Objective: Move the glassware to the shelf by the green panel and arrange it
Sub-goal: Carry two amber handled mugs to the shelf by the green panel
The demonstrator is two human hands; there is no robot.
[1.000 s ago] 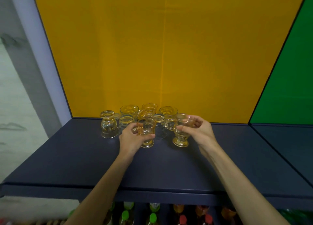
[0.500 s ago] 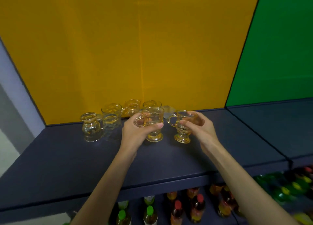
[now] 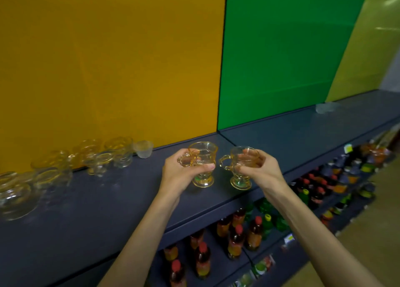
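My left hand (image 3: 181, 174) grips a clear footed glass cup (image 3: 202, 157) with a handle, held above the dark shelf (image 3: 108, 211). My right hand (image 3: 259, 167) grips a second footed glass cup (image 3: 240, 178) just to the right of the first. Both cups hang near the seam where the yellow panel meets the green panel (image 3: 281, 48). Several more glass cups (image 3: 104, 157) stand blurred along the yellow panel at the left. The shelf by the green panel (image 3: 303, 131) stretches to the right.
A small frosted cup (image 3: 142, 148) stands at the end of the glass row. Another pale cup (image 3: 323, 107) sits far right on the green panel's shelf. Below, a lower shelf holds several bottles (image 3: 236, 237) with red and green caps.
Both hands lifted their cups off the shelf by the yellow panel and carried them right, toward the green panel. The view swung right with them, leaving the other glasses behind at the left.
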